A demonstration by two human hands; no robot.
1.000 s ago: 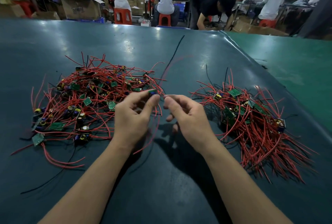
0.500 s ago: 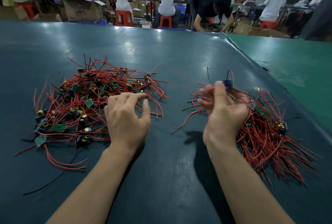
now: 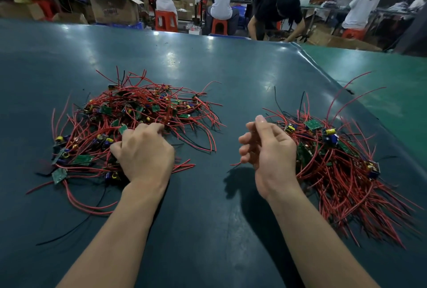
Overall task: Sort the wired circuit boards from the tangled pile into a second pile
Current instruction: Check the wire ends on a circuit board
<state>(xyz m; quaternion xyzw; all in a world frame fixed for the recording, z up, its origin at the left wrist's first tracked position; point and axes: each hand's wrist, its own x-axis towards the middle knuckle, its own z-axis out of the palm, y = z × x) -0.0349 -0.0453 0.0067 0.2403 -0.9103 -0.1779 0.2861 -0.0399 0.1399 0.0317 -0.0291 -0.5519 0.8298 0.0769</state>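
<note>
On the dark green counter, everything can be placed against the tangled pile of red-wired circuit boards, which spreads over the left half. A long black wire trails out from the pile's near edge toward the viewer. The left hand lies palm down on the near right part of that pile, its fingers curled down into the wires; whether its grip has closed on one particular board cannot be told, since the fingertips are buried among the wires. To the right of the pile, across a bare strip of counter, the right hand is raised a little above the surface, thumb up, fingers loosely bent, with nothing plainly held in its grip. Just beyond that hand, further right still, lies the second pile, boards clustered at its far end and red wires fanning out toward the near right. Behind the counter, well beyond both piles, people sit on red stools at other benches.
</note>
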